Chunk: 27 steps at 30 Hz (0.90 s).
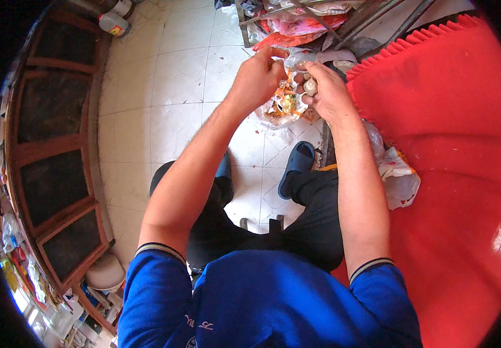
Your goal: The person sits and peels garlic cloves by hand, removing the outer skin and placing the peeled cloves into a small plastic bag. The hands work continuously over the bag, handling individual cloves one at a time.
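Note:
My left hand (265, 71) is raised over a plastic bag on the floor, index finger arched apart from the curled fingers below. Nothing shows between them, though the curled fingertips are partly hidden. Beside it my right hand (328, 89) cups two small, round, pale mottled pieces (310, 87), the larger one nearer me; their kind is unclear. Below both hands the open plastic bag (276, 121) holds orange peelings (283, 93) and pale green scraps. Several orange shreds lie over its right edge.
Red cloth (450, 174) covers a surface at right, with a plastic bag (400, 185) by its edge. A metal rack (244, 26) with bags stands ahead. Blue slippers (298, 163) are on my feet. A dark-panelled wooden cabinet (54, 148) and plastic jug (113, 25) are at left.

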Each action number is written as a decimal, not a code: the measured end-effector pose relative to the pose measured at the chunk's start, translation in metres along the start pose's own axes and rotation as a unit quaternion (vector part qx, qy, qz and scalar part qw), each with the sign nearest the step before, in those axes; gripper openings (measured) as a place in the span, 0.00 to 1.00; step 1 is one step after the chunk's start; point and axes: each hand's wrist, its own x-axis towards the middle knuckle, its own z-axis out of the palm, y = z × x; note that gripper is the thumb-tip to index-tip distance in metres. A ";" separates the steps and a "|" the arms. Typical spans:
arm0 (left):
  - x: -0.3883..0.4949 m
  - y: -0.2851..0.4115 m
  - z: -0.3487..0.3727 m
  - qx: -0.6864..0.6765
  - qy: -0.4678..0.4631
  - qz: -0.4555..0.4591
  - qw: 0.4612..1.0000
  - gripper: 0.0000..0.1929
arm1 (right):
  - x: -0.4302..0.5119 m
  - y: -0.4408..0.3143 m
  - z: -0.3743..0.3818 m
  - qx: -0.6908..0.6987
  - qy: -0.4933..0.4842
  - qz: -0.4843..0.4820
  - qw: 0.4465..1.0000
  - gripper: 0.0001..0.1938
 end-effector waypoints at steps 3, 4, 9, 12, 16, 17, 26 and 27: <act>-0.011 0.007 0.002 0.025 -0.016 0.016 0.999 0.17 | 0.000 -0.002 -0.006 0.059 -0.032 0.006 0.998 0.13; -0.013 0.012 0.002 0.038 -0.029 0.016 0.999 0.18 | 0.000 -0.001 -0.009 0.072 -0.042 0.003 0.996 0.13; -0.019 0.013 0.010 0.105 0.007 0.080 0.991 0.15 | 0.001 0.004 -0.010 0.067 -0.033 0.001 0.997 0.16; -0.020 0.008 0.013 0.152 0.010 0.084 0.985 0.14 | 0.002 0.007 -0.009 0.052 -0.041 -0.004 0.998 0.16; -0.021 0.007 0.015 0.197 0.023 0.092 0.976 0.12 | 0.001 0.009 -0.008 0.013 -0.049 -0.029 0.998 0.16; -0.021 0.007 0.016 0.196 0.027 0.091 0.976 0.12 | 0.003 0.010 -0.010 0.010 -0.061 -0.021 0.998 0.16; -0.008 0.003 0.008 -0.099 -0.062 -0.020 0.993 0.11 | -0.002 0.005 -0.007 0.045 -0.066 -0.032 0.996 0.11; -0.008 0.000 0.008 -0.139 -0.066 -0.011 0.988 0.11 | -0.004 0.004 -0.005 0.016 -0.055 -0.037 0.998 0.10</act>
